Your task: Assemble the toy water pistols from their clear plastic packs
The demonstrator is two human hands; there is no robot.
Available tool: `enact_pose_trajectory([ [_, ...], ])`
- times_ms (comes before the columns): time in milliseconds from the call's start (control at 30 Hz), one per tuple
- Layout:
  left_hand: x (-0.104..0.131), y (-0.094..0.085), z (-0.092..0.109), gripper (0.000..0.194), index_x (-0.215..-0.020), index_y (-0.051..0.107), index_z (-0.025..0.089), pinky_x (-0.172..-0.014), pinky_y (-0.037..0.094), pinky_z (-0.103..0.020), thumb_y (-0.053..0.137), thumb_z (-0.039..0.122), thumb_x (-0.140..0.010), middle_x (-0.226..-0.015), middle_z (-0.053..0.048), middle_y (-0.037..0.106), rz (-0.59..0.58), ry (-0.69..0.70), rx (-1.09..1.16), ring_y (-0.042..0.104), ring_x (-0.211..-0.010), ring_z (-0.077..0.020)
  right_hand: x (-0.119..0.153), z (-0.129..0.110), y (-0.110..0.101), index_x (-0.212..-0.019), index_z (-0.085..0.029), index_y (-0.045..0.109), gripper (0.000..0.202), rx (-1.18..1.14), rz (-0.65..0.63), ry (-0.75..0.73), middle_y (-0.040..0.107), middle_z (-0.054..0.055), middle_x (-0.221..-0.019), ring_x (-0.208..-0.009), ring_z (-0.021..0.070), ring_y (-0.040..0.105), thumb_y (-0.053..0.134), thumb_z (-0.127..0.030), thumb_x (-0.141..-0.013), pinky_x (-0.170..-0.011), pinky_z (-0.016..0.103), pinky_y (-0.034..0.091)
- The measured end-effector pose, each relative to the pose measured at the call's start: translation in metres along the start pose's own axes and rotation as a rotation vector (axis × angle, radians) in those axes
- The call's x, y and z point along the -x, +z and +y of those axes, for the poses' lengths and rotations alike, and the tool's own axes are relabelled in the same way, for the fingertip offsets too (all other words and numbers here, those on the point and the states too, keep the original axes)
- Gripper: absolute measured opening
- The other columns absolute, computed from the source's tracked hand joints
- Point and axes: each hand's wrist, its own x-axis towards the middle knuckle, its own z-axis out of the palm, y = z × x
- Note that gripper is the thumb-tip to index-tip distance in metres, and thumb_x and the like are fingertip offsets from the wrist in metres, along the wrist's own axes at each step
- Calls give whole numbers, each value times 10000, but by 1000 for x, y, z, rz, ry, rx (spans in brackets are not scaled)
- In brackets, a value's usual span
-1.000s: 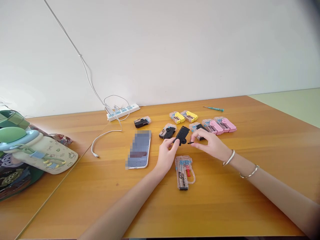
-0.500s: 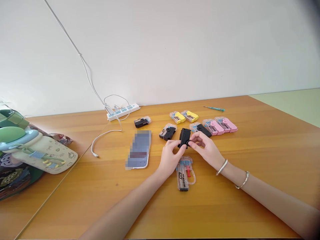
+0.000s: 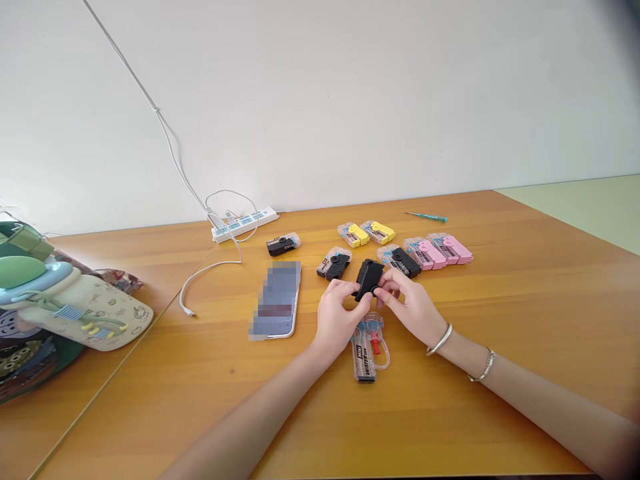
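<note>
A small black plastic casing (image 3: 369, 279) is held up between both hands, over the table. My left hand (image 3: 336, 313) pinches its lower left side with thumb and fingers. From the right, my right hand (image 3: 407, 301) grips its lower right edge, the fingertips partly hidden behind it. Just below lies a clear mini water gun body (image 3: 364, 353) with a red part and a thin looped tube, its upper end near my left thumb. Behind the hands rest a black-and-clear water gun (image 3: 334, 265) and another black one (image 3: 400, 260).
Pink water guns (image 3: 437, 252), yellow ones (image 3: 367, 233) and a black one (image 3: 283, 244) lie farther back. A phone (image 3: 276, 300) lies left of my hands. Beyond are a screwdriver (image 3: 427, 217), a power strip (image 3: 245, 225) and a white cable (image 3: 205, 267). A bottle (image 3: 95, 307) occupies the left side.
The black casing has tilted and turned in my fingers, its top leaning right. My right fingers have shifted slightly along its edge. The view has moved a little.
</note>
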Motion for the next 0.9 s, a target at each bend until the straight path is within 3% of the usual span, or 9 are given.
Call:
enact_pose_trajectory([
  [200,-1,1,0,122,-776,620,191,-757,433,-293,525,265,-801,-818,-25,636,9,44,-57,509,-860,-183,-3,3,2,-895,-228,432,159,-144,-12,9,587,-10,-687,-679,172,591,496,-359,-830,-613,317,456],
  [333,0,2,0,148,-877,634,199,-804,427,-317,524,274,-812,-875,-31,656,-65,137,-107,491,-914,-199,-8,11,1,-1025,-241,401,311,-350,-20,111,568,-23,-711,-679,165,586,535,-399,-793,-628,328,497],
  [467,0,1,2,166,-894,660,215,-812,424,-333,538,274,-797,-856,-36,658,-130,197,-159,483,-909,-214,-14,14,-5,-1011,-240,470,351,-420,-62,212,616,11,-805,-695,165,585,598,-422,-739,-588,318,511],
  [633,0,-5,7,188,-916,671,247,-828,433,-323,524,243,-799,-841,-16,671,-281,218,-115,490,-919,-208,-20,16,-20,-864,-193,549,290,-471,-235,230,607,20,-783,-651,139,547,615,-432,-714,-549,270,465],
  [800,0,-13,8,223,-993,650,281,-945,388,-328,524,249,-812,-1089,0,640,-458,324,-80,487,-1052,-193,-24,26,-34,-701,-216,486,223,-651,-253,237,503,-20,-587,-579,148,519,486,-429,-765,-609,320,473],
  [900,-2,-18,4,331,-1080,609,270,-1004,338,-376,604,364,-762,-1196,-35,585,-592,378,-185,438,-1153,-230,-25,30,-38,-679,-214,486,232,-686,-274,225,531,1,-605,-604,163,548,423,-410,-786,-690,373,486],
])
